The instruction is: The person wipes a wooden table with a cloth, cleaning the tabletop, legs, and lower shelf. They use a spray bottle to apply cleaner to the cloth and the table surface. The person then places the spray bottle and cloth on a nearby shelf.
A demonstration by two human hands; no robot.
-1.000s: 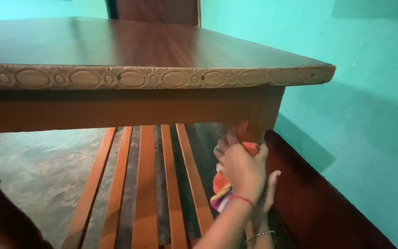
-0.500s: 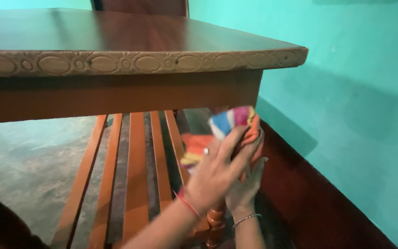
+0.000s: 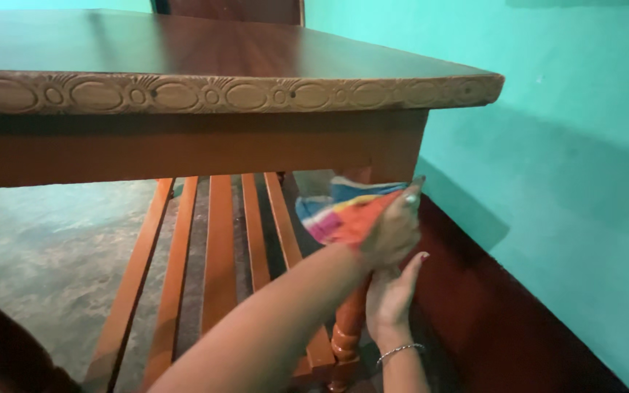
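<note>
Two hands working at bench leg (image 3: 349, 320). Left hand (image 3: 394, 231) closing around striped cloth (image 3: 343, 215), bunching it just under bench corner. Right hand (image 3: 391, 295) lying flat, fingers extended, steadying leg. Cloth appearing soft, light, limp: gathered fistful likely gripping best.

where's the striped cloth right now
In the head view, right of centre: the striped cloth is held in the left hand against the table leg, just under the table's corner.
</note>
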